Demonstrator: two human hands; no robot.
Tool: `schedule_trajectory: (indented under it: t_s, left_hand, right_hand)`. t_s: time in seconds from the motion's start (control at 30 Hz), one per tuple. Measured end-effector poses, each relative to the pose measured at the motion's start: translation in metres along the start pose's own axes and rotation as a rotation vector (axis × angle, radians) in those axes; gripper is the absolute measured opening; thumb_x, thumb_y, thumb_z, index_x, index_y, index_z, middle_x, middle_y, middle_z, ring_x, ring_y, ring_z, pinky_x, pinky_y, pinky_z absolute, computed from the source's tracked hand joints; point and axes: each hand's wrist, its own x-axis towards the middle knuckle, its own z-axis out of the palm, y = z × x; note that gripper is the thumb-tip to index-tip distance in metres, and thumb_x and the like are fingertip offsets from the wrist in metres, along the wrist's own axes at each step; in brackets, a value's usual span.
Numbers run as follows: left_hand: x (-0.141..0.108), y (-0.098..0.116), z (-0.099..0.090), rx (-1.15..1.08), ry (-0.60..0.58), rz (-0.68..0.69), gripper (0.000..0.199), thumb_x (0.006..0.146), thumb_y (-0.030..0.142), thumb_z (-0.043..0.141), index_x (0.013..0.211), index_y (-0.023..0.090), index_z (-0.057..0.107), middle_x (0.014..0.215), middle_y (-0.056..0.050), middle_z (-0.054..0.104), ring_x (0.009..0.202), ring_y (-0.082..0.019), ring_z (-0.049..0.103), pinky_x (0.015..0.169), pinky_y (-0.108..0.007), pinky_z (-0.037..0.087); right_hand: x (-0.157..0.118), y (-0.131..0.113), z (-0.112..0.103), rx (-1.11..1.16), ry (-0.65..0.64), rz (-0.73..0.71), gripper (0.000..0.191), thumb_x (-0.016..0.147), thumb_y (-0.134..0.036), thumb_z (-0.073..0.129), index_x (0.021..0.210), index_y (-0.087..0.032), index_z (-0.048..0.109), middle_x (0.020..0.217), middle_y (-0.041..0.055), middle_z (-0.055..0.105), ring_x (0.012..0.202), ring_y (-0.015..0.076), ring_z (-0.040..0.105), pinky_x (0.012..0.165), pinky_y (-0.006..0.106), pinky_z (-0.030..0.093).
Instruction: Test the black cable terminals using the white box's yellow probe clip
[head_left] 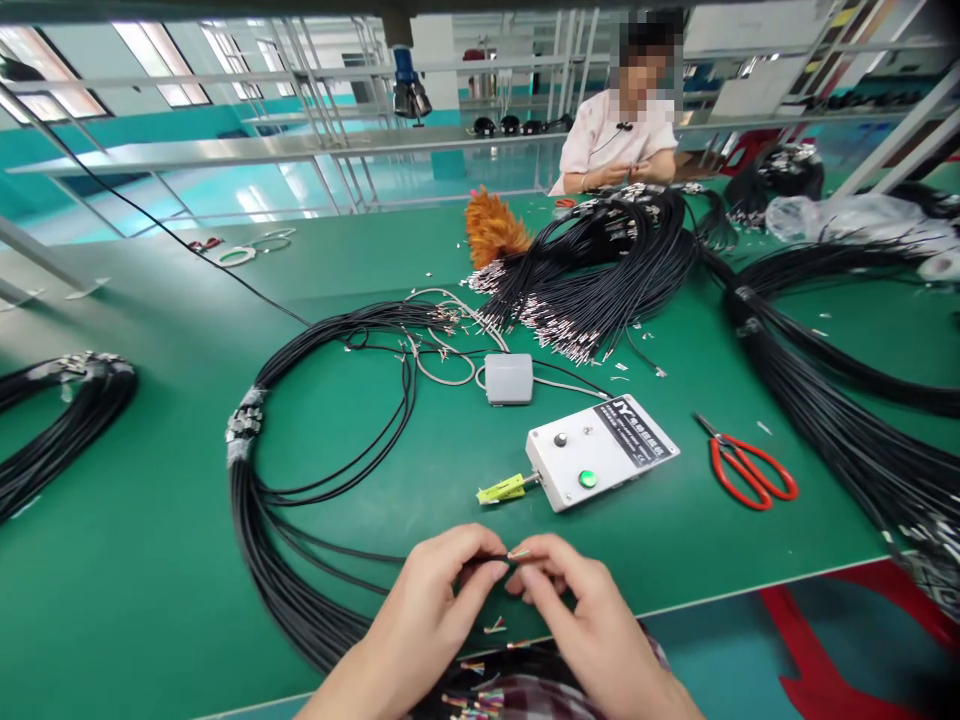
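Near the table's front edge, my left hand [454,575] pinches the end of a black cable [491,558] between thumb and fingers. Thin coloured wires [519,554] stick out of that cable's end, and the fingertips of my right hand [566,590] are closed on them. Just beyond my hands lies a white box [570,465] with a knob, a lit green button and a yellow clip [501,489] on its shaft. A bundle of black cables [251,500] curves round on the left. More cable ends with coloured wires [472,700] lie below my hands, by my lap.
Red-handled scissors [750,470] lie right of the box. Behind it sits a grey pedal-like block [508,380] with a cord. Large black cable piles [622,260] and an orange-brown fluffy duster [495,228] are farther back. Across the table sits a person [622,140].
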Motion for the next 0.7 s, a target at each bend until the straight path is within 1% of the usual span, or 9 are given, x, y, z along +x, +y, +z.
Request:
schedule_trajectory:
  t_s: [0.07, 0.17, 0.27, 0.37, 0.47, 0.57, 0.7]
  left_hand:
    - [-0.001, 0.001, 0.000, 0.010, 0.029, -0.004, 0.014, 0.093, 0.020, 0.055, 0.083, 0.020, 0.064, 0.076, 0.002, 0.068, 0.068, -0.013, 0.060, 0.066, -0.021, 0.045]
    - [-0.003, 0.002, 0.001, 0.045, 0.085, -0.014, 0.017, 0.092, 0.021, 0.056, 0.077, 0.020, 0.064, 0.069, 0.002, 0.067, 0.062, -0.013, 0.059, 0.060, -0.021, 0.044]
    - [-0.007, 0.004, 0.004, 0.078, 0.142, 0.020, 0.019, 0.092, 0.020, 0.054, 0.076, 0.020, 0.064, 0.068, 0.001, 0.067, 0.060, -0.013, 0.060, 0.058, -0.022, 0.045]
    - [-0.009, 0.006, 0.007, 0.076, 0.199, 0.036, 0.020, 0.092, 0.020, 0.054, 0.075, 0.020, 0.064, 0.067, 0.001, 0.067, 0.057, -0.012, 0.059, 0.057, -0.021, 0.046]
    - [-0.010, 0.007, 0.009, -0.001, 0.245, -0.008, 0.020, 0.091, 0.021, 0.056, 0.073, 0.020, 0.064, 0.065, 0.001, 0.068, 0.056, -0.012, 0.061, 0.055, -0.020, 0.047]
    - [-0.009, 0.007, 0.010, -0.112, 0.265, -0.063, 0.019, 0.090, 0.022, 0.057, 0.072, 0.019, 0.064, 0.065, 0.001, 0.069, 0.055, -0.012, 0.061, 0.051, -0.018, 0.047]
    - [-0.008, 0.007, 0.009, -0.200, 0.269, -0.107, 0.018, 0.088, 0.022, 0.059, 0.071, 0.019, 0.063, 0.062, 0.002, 0.067, 0.047, -0.009, 0.056, 0.042, -0.016, 0.042]
  right_hand:
    - [0.006, -0.006, -0.005, 0.178, 0.031, 0.088, 0.026, 0.095, -0.042, 0.051, 0.098, -0.020, 0.063, 0.083, 0.0038, 0.071, 0.077, 0.0161, 0.065, 0.073, 0.028, 0.050]
    - [0.014, -0.015, -0.007, 0.392, 0.020, 0.120, 0.033, 0.090, -0.050, 0.058, 0.089, -0.017, 0.063, 0.075, 0.0029, 0.068, 0.066, 0.0132, 0.060, 0.067, 0.026, 0.049]
    - [0.020, -0.018, -0.002, 0.527, 0.021, 0.143, 0.035, 0.083, -0.051, 0.067, 0.083, -0.017, 0.064, 0.070, 0.0015, 0.066, 0.062, 0.0115, 0.057, 0.064, 0.025, 0.048]
    - [0.022, -0.015, 0.007, 0.621, 0.066, 0.167, 0.033, 0.077, -0.048, 0.074, 0.079, -0.016, 0.065, 0.067, 0.0005, 0.065, 0.059, 0.0103, 0.056, 0.061, 0.023, 0.047]
    - [0.021, -0.012, 0.016, 0.652, 0.131, 0.165, 0.031, 0.075, -0.046, 0.077, 0.075, -0.016, 0.067, 0.065, 0.0003, 0.066, 0.056, 0.0092, 0.054, 0.057, 0.022, 0.046]
    - [0.019, -0.010, 0.023, 0.599, 0.188, 0.136, 0.030, 0.075, -0.046, 0.077, 0.074, -0.017, 0.068, 0.066, 0.0013, 0.068, 0.055, 0.0100, 0.055, 0.057, 0.023, 0.047]
    - [0.016, -0.008, 0.026, 0.526, 0.202, 0.106, 0.029, 0.078, -0.046, 0.073, 0.077, -0.017, 0.070, 0.069, 0.0024, 0.070, 0.058, 0.0114, 0.057, 0.059, 0.024, 0.049]
